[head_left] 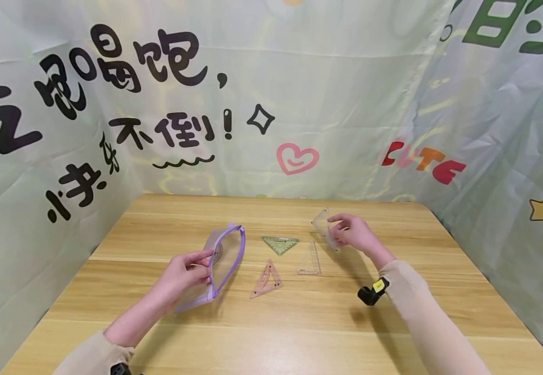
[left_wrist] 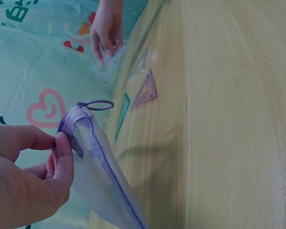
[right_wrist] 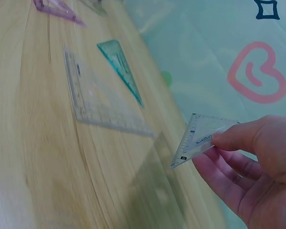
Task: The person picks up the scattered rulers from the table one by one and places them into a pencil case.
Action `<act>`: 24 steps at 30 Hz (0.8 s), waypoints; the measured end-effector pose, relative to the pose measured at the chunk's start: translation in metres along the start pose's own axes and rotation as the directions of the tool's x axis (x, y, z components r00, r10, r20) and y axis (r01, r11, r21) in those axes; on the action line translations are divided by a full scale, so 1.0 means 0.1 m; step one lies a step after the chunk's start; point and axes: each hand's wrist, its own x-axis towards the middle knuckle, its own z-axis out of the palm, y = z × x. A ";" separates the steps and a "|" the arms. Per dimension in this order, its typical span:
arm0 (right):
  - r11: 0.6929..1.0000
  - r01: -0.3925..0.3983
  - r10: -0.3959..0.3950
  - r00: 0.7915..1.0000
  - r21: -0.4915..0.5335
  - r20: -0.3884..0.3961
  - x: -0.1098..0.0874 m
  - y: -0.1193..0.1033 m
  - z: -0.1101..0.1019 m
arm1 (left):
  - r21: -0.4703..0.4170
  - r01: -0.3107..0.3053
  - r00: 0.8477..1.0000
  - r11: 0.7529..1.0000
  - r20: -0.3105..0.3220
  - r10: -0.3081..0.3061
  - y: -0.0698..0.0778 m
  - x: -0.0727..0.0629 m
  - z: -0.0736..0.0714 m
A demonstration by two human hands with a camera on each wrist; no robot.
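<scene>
My left hand [head_left: 184, 276] pinches the edge of a clear zip pouch [left_wrist: 102, 167] with purple trim, held above the table with its mouth spread. Inside it, a round-edged clear piece, perhaps a protractor [head_left: 218, 253], shows in the head view. Over the table's right side, my right hand [head_left: 353, 233] grips a clear set square [right_wrist: 200, 138] between thumb and fingers. Between the hands lie a green set square [head_left: 280, 244], a pink set square [head_left: 268, 281] and another clear set square [head_left: 312, 263], all flat on the wood.
The wooden table [head_left: 299, 328] has a printed cloth [head_left: 346, 94] hanging behind it and along both sides. A small black device with a yellow label [head_left: 373, 291] is strapped at my right wrist.
</scene>
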 end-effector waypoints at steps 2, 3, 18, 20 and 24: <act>1.000 -0.009 0.009 1.000 0.028 0.000 0.00 -0.04 0.02 | -0.001 0.000 1.000 1.000 0.001 0.000 0.00 0.00 0.00; 0.999 -0.012 0.012 1.000 0.036 0.003 0.00 -0.05 0.03 | -0.002 0.000 1.000 1.000 0.001 0.000 0.00 0.00 0.01; 0.996 0.012 -0.017 0.998 0.089 0.053 0.02 -0.26 0.16 | 0.009 0.000 1.000 1.000 0.006 0.000 0.00 0.00 0.01; 0.995 0.012 -0.017 0.998 0.098 0.055 0.02 -0.26 0.18 | 0.008 0.001 1.000 1.000 0.004 -0.001 0.00 0.00 0.01; 0.994 0.011 -0.018 0.998 0.113 0.057 0.04 -0.29 0.23 | 0.010 0.002 1.000 1.000 -0.005 -0.002 0.00 -0.01 0.02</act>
